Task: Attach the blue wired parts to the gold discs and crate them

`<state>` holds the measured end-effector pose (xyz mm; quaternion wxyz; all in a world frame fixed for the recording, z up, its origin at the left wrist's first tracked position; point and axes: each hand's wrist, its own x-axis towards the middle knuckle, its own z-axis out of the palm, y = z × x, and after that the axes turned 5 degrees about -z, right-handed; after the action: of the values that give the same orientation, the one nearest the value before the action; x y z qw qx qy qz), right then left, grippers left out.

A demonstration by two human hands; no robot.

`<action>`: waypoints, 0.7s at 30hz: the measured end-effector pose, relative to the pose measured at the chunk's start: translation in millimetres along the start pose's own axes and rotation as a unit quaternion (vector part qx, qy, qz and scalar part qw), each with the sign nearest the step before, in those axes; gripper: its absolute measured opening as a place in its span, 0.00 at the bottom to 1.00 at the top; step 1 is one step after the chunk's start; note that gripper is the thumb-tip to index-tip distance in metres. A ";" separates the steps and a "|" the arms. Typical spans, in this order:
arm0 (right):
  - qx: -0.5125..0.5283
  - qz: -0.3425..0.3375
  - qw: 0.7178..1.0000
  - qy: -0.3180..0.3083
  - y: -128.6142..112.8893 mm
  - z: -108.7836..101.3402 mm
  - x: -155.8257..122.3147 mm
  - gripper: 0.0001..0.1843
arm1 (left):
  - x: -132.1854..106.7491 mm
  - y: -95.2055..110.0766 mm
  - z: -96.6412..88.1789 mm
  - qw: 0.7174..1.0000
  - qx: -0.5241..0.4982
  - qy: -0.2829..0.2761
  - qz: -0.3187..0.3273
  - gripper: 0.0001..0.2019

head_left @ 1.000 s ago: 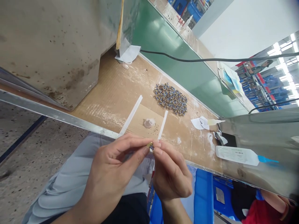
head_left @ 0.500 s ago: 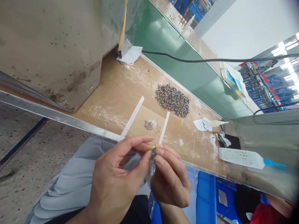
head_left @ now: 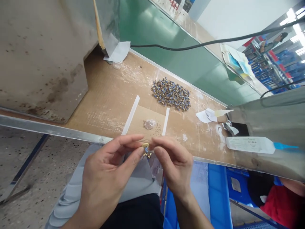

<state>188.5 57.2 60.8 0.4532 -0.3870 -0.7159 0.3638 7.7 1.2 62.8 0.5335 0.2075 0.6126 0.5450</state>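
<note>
My left hand (head_left: 109, 171) pinches a small gold-and-blue metal trinket (head_left: 146, 150) between thumb and forefinger. Its round gold top sits at the fingertips, while the blue middle and gold lower end stick out below. Close on the other side is my right hand (head_left: 175, 162), its fingers curved and the thumb apart from the forefinger. Nothing shows clearly in it. Beyond the hands, a small clear dish (head_left: 150, 124) rests on a cardboard patch (head_left: 138, 127) among tiny scattered bits. Farther back lies a heap of similar gold-and-blue trinkets (head_left: 171, 94).
White tape strips (head_left: 131, 115) flank the patch. To the right are a pale-tipped applicator (head_left: 222, 112), paper scraps (head_left: 204, 115) and a blue-nozzled bottle (head_left: 250, 144). A stained metal box (head_left: 43, 63) stands left. A black cable (head_left: 181, 48) crosses behind. Another person's red sleeve (head_left: 283, 203) shows lower right.
My right fingers have let go of the trinket and drawn back to the right. The trinket stays in my left hand, more of it showing. The view has shifted a little.
</note>
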 end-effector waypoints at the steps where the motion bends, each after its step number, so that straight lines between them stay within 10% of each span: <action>1: 0.016 0.017 1.000 -0.018 -2.0 -1.9 3.7 0.10 | -0.5 0.3 -0.8 1.000 0.006 -0.001 0.000 0.15; 21: 0.075 0.054 0.996 -0.017 7.6 -11.9 6.4 0.08 | 4.4 7.6 13.1 0.999 0.019 -0.035 -0.020 0.11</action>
<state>199.4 68.1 60.5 0.4485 -0.3839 -0.6722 0.4468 15.3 13.1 69.8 0.5613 0.2244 0.6079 0.5148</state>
